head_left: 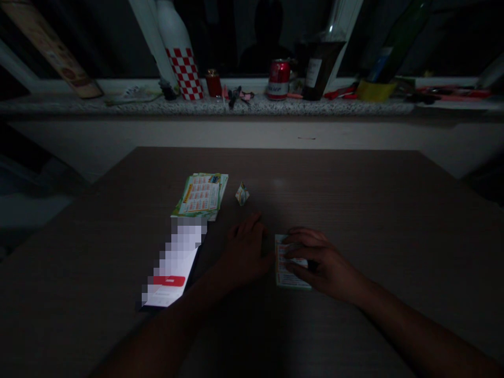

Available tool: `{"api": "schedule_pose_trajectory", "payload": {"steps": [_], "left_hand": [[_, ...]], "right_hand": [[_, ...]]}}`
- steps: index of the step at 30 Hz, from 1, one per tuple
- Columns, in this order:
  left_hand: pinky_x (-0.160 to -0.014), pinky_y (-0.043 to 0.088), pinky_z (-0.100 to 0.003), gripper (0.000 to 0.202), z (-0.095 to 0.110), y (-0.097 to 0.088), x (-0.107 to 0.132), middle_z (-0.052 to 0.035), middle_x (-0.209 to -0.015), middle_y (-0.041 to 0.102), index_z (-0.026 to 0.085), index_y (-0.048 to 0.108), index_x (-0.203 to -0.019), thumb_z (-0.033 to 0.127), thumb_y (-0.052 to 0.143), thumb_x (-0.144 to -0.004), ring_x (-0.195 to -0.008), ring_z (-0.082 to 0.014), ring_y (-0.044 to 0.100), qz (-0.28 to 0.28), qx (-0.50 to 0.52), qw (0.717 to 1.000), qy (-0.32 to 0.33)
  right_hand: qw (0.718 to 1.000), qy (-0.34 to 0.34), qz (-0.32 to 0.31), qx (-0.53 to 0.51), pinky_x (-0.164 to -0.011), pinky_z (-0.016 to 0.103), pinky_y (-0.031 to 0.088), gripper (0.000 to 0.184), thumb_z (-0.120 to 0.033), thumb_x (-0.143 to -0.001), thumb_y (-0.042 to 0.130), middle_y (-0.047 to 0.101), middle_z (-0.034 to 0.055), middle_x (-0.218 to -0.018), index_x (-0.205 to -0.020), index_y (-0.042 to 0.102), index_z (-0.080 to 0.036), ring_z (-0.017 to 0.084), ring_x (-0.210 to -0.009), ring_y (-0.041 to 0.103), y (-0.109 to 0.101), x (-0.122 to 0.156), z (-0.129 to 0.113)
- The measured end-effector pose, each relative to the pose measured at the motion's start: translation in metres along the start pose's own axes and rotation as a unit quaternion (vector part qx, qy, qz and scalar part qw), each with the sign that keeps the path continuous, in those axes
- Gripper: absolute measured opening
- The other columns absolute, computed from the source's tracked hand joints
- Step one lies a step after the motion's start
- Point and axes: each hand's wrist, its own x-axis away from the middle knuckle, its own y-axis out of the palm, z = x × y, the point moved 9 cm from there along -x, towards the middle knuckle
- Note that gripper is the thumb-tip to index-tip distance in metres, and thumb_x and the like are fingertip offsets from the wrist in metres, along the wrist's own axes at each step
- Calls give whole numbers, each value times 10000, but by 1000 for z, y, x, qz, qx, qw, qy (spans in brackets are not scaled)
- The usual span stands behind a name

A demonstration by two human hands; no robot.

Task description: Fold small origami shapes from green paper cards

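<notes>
In the dim light my right hand (318, 262) lies on a small printed paper card (284, 273) on the dark wooden table (354, 210), fingers stretched flat across it. My left hand (246, 249) rests flat on the table just left of the card, its fingers loosely together and holding nothing. A small folded paper pyramid (242, 193) stands a little beyond my left hand. A stack of printed calendar cards (200, 195) lies further left.
A lit phone (175, 265) lies left of my left forearm. The stone windowsill (197, 106) behind the table carries a red-and-white checked bottle (179, 52), a red can (279, 79), a dark bottle (321, 68) and small clutter.
</notes>
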Motion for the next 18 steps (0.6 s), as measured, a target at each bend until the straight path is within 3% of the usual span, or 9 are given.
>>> {"api": "schedule_pose_trajectory", "payload": {"steps": [18], "left_hand": [[-1079,256,-500,259,2,-2,0,-160,-1463,354,184,503,-997,338,545,-794,-1380,-274,284,0,-3,1000,-1]], "right_hand": [[1000,8,-5,8,-978,444,414,120,-241,-833,652,659,47,-1132,-945,692,-246,238,-1161,532,1,0,1]]}}
